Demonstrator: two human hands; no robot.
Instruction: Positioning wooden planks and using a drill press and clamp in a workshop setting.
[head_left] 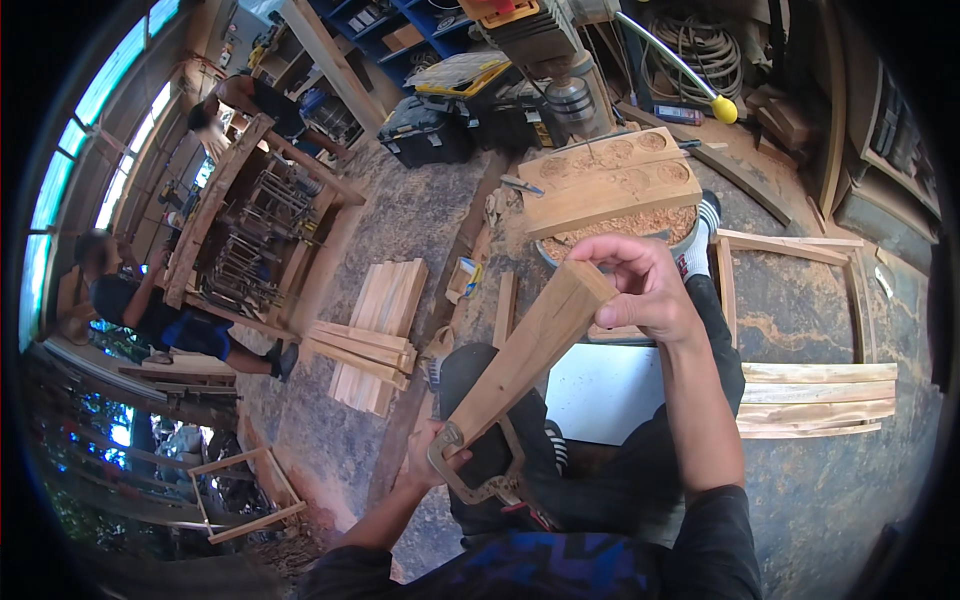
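Note:
A long squared wooden block [530, 345] slants across my lap, its upper end nearest the drilled board. My right hand [640, 285] pinches that upper end between thumb and fingers. At the lower end, a metal C-shaped clamp [480, 493] sits with one jaw against the wood; its handle, partly hidden, shows some red. My left hand [424, 462] is closed around the block's lower end beside the clamp jaw, and some of its fingers are hidden behind the wood. Beneath the block lies a white panel [595, 395] between my legs.
Ahead, a thick board with round cuts [615, 185] rests over sawdust under a drill press [570, 95]. Wood strips [380, 330] are stacked on the left; more planks [820, 400] lie right, near a wooden frame [858, 300]. Two people work by a bench [215, 210] at far left.

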